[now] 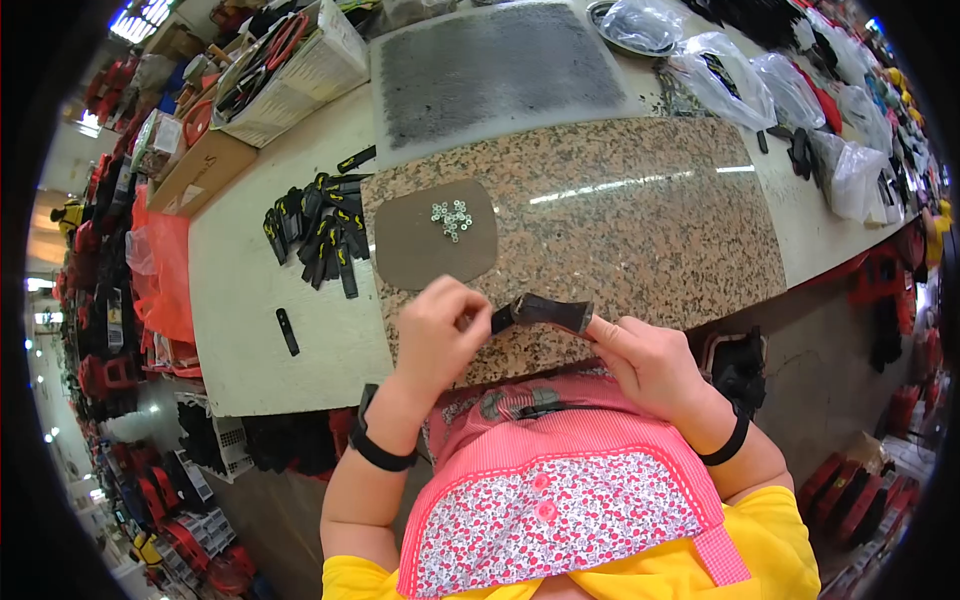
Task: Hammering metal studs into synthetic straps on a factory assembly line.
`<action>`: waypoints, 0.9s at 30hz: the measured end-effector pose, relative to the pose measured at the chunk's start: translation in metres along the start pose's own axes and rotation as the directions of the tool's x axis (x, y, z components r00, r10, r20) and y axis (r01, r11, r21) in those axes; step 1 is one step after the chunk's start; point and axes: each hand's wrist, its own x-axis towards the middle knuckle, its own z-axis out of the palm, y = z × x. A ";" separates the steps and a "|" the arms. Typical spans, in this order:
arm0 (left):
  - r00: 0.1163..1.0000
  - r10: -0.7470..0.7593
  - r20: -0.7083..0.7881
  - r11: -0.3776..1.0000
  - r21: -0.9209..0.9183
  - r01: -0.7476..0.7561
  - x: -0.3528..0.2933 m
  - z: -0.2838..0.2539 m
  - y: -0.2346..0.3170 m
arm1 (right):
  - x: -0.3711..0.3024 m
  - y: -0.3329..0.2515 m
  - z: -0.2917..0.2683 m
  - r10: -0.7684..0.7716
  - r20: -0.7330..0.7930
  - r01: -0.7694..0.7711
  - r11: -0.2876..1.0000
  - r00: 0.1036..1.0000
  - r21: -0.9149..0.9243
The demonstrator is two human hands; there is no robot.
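Note:
My left hand (440,335) is closed, its fingers curled at the near edge of the granite slab. A short black strip-shaped piece (502,320) shows beside these fingers; most of it is hidden. My right hand (650,360) is closed on a dark, worn tool with a flared end (555,312), which looks like a hammer; its grip is hidden by the hand. The tool's narrow end meets the black piece. Just beyond my left hand, a brown mat (405,240) bears a small heap of silver nuts (452,218).
The speckled granite slab (640,220) lies on a white table (230,340). To the left are a pile of black pieces with yellow marks (320,225) and one lone black piece (287,331). Farther back stand a tool-filled box (310,85), a dark board (490,70) and plastic bags (720,75).

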 end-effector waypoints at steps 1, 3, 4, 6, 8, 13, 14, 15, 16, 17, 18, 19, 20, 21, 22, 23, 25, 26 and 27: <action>1.000 -0.002 0.000 1.000 -0.001 0.002 -0.008 0.003 -0.001 | 0.001 -0.001 0.000 -0.006 -0.003 0.006 1.000 1.000 0.009; 0.994 0.105 -0.017 0.994 -0.008 -0.105 -0.018 0.012 -0.008 | 0.000 -0.001 0.000 -0.009 -0.005 0.009 1.000 1.000 0.016; 0.994 0.103 -0.030 0.995 0.014 -0.103 -0.019 0.016 -0.008 | 0.000 -0.001 0.001 -0.011 -0.010 0.011 1.000 1.000 0.017; 0.990 0.131 -0.044 0.991 0.042 -0.129 -0.021 0.020 -0.010 | -0.001 -0.001 0.001 -0.012 -0.015 0.012 1.000 1.000 0.018; 0.985 0.160 -0.057 0.985 0.072 -0.156 -0.022 0.023 -0.011 | -0.001 -0.002 0.001 -0.010 -0.009 0.010 1.000 1.000 0.011; 0.966 0.255 -0.040 0.940 0.246 -0.237 -0.023 0.026 -0.008 | -0.001 -0.002 0.001 -0.006 -0.007 0.006 1.000 1.000 0.010; 0.966 0.255 -0.041 0.941 0.243 -0.237 -0.025 0.025 -0.005 | -0.001 -0.002 0.001 -0.012 -0.009 0.012 1.000 1.000 0.016; 0.970 0.242 0.010 0.912 0.340 -0.231 -0.028 0.025 -0.001 | -0.001 -0.003 0.001 -0.011 -0.006 0.011 1.000 1.000 0.011; 0.973 0.224 0.059 0.872 0.433 -0.227 -0.032 0.025 0.002 | -0.001 -0.003 0.001 -0.010 -0.003 0.010 1.000 1.000 0.010; 0.973 0.223 0.055 0.875 0.429 -0.225 -0.036 0.026 0.003 | -0.001 -0.002 0.000 -0.010 0.000 0.010 1.000 1.000 0.008; 0.972 0.231 0.053 0.866 0.445 -0.230 -0.039 0.026 0.004 | -0.001 -0.002 0.000 -0.012 0.002 0.012 1.000 1.000 0.005; 0.970 0.238 0.050 0.857 0.460 -0.234 -0.041 0.026 0.004 | -0.001 -0.003 0.000 -0.008 0.007 0.008 1.000 1.000 0.000; 0.970 0.238 0.044 0.858 0.458 -0.231 -0.043 0.025 0.003 | -0.002 -0.003 0.000 -0.005 0.013 0.005 1.000 1.000 -0.006; 0.965 0.264 0.003 0.868 0.436 -0.238 -0.045 0.025 0.000 | -0.002 -0.003 -0.001 -0.012 0.019 0.012 1.000 1.000 -0.014; 0.957 0.288 -0.040 0.876 0.414 -0.247 -0.046 0.024 -0.004 | -0.001 -0.005 -0.001 -0.010 0.024 0.010 1.000 1.000 -0.013; 0.957 0.285 -0.053 0.880 0.409 -0.240 -0.047 0.023 -0.009 | -0.001 -0.005 -0.002 -0.008 0.029 0.009 1.000 1.000 -0.012; 0.960 0.277 -0.046 0.910 0.334 -0.246 -0.049 0.021 -0.017 | -0.004 -0.002 0.001 -0.014 0.037 0.015 1.000 0.999 -0.024; 0.961 0.268 -0.059 0.920 0.312 -0.238 -0.050 0.023 -0.016 | -0.005 -0.001 0.001 -0.011 0.035 0.011 1.000 0.999 -0.027; 0.962 0.264 -0.072 0.921 0.314 -0.230 -0.051 0.023 -0.017 | -0.004 -0.001 0.001 -0.022 0.042 0.023 0.999 0.999 -0.032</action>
